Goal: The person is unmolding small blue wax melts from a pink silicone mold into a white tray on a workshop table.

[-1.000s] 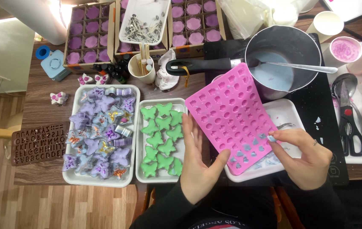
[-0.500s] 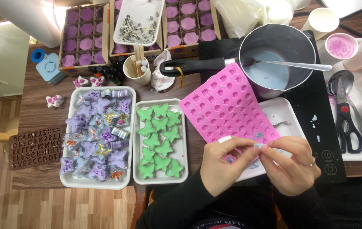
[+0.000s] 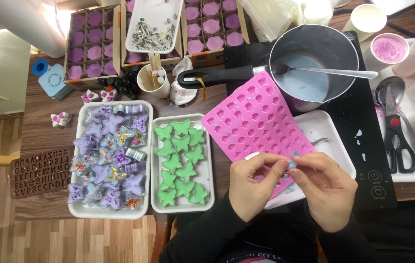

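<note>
A pink silicone mould [image 3: 256, 119] with many small cavities lies tilted over a white tray [image 3: 331, 141]. My left hand [image 3: 251, 185] grips the mould's near edge from below. Beside it, my right hand [image 3: 326, 187] pinches the same edge, with fingertips at a small pale blue piece [image 3: 292, 163] between the two hands. Both thumbs meet over the mould's near corner, which they hide.
A tray of green butterfly shapes [image 3: 182, 163] and a tray of purple glittered shapes [image 3: 110, 160] lie to the left. A saucepan [image 3: 309, 68] with pale blue liquid and a spoon stands on a black hob. Scissors [image 3: 397, 136], paper cups [image 3: 387, 48] and a brown letter mould [image 3: 42, 170] are around.
The mould was held up at first and has come down flat over the white tray. Both hands have moved together at its near edge.
</note>
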